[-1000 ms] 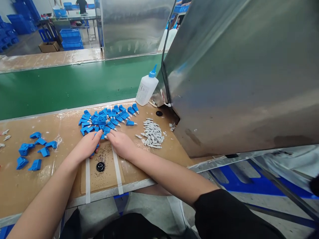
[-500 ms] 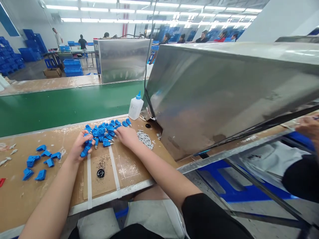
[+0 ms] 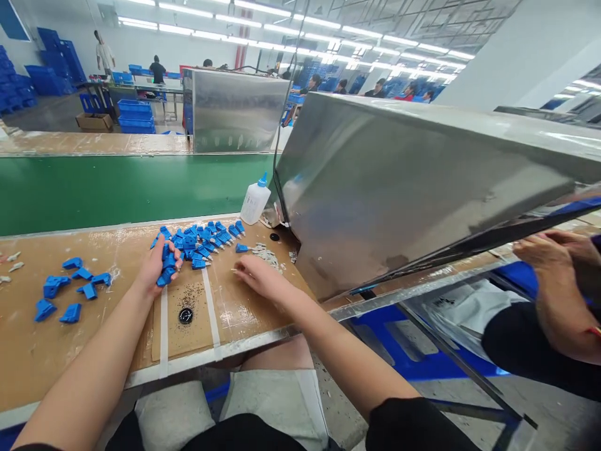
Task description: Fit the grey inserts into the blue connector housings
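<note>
Several blue plastic parts [image 3: 168,266] are gripped in my left hand [image 3: 154,266], its fingers curled around them beside the blue pile. My right hand [image 3: 257,275] is over the board just in front of a heap of small grey pieces [image 3: 267,254]. Its fingers are pinched, and a small pale grey piece [image 3: 233,270] seems to poke out at the fingertips. A heap of blue plastic parts [image 3: 200,241], many with grey tips, lies between and beyond my hands. One blue part [image 3: 241,248] rests apart, at the grey heap's left edge.
Loose blue parts [image 3: 71,313] lie at left. A white squeeze bottle [image 3: 256,202] stands by the metal housing [image 3: 375,200], which rises at right. A black round disc [image 3: 186,316] sits amid dark specks. The green belt [image 3: 94,191] runs behind. A co-worker's hands [image 3: 544,250] are at far right.
My right hand has left the blue heap and moved right, toward the grey pieces. A blue part now lies beside the grey heap. My left hand keeps its blue parts.
</note>
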### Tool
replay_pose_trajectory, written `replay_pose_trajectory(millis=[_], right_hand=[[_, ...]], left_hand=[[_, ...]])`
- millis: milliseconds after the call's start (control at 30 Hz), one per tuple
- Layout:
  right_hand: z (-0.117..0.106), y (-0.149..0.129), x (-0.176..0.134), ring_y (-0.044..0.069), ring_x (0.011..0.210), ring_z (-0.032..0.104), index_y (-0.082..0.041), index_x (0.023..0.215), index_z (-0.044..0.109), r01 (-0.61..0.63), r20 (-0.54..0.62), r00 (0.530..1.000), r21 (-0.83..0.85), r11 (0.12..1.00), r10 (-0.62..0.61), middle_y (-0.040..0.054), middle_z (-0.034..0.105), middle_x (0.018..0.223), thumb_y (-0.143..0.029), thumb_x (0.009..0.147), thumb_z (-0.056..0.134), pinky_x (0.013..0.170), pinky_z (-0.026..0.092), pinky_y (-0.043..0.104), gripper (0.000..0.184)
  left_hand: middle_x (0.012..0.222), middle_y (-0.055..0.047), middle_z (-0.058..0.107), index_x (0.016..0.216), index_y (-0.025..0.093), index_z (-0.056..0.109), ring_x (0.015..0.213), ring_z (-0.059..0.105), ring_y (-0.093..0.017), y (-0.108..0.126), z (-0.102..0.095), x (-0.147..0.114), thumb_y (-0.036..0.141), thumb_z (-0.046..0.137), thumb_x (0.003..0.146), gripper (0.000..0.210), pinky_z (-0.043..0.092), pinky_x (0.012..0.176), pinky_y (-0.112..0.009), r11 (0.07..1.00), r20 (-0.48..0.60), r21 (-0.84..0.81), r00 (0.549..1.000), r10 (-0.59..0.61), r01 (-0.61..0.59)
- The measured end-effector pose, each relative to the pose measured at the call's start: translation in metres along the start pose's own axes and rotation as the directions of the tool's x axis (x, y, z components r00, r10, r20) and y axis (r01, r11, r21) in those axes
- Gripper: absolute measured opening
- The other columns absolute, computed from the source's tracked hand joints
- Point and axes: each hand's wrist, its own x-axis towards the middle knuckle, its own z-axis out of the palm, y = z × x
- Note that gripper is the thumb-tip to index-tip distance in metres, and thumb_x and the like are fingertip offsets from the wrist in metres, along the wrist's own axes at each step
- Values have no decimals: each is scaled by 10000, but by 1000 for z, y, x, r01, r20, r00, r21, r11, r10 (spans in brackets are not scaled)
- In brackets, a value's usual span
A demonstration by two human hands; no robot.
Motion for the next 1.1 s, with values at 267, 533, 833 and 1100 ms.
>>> replay_pose_trajectory(millis=[267, 533, 833, 1100], right_hand=[[59, -65, 4, 179, 928, 645, -158, 1133, 691, 433, 20, 895, 197, 879, -446, 97, 698, 1019, -272, 1039, 549, 819, 532, 295, 205], [64, -64, 6, 190, 922, 624, -137, 1189, 657, 576, 143, 809, 3, 817, -571, 103, 683, 991, -171, 1056, 473, 815, 532, 320, 230], [64, -64, 36, 165, 812, 635, -163, 968, 691, 338, -71, 941, 292, 895, -332, 70, 697, 864, -351, 1037, 555, 753, 504, 277, 242], [48, -29, 62, 142, 626, 550, -188, 717, 581, 37, -220, 968, 595, 803, 118, -12, 588, 642, -396, 998, 568, 653, 444, 258, 350]], left_hand=[[859, 32, 592, 947, 228, 433, 543, 539, -69, -12, 2, -2, 480, 819, 772, 494, 383, 357, -142, 995, 48, 82, 998, 45, -48], [747, 20, 560, 993, 170, 592, 547, 517, -78, -19, -2, 1, 452, 877, 704, 494, 393, 373, -170, 980, -12, 154, 991, 132, -128], [807, 28, 572, 988, 229, 481, 560, 535, -86, -16, 2, -1, 517, 823, 755, 503, 364, 376, -157, 992, -2, 99, 997, 79, -78], [707, -4, 599, 912, 177, 580, 459, 489, -85, -15, 2, -3, 634, 691, 831, 477, 362, 357, -187, 948, 16, 310, 997, 70, -72]])
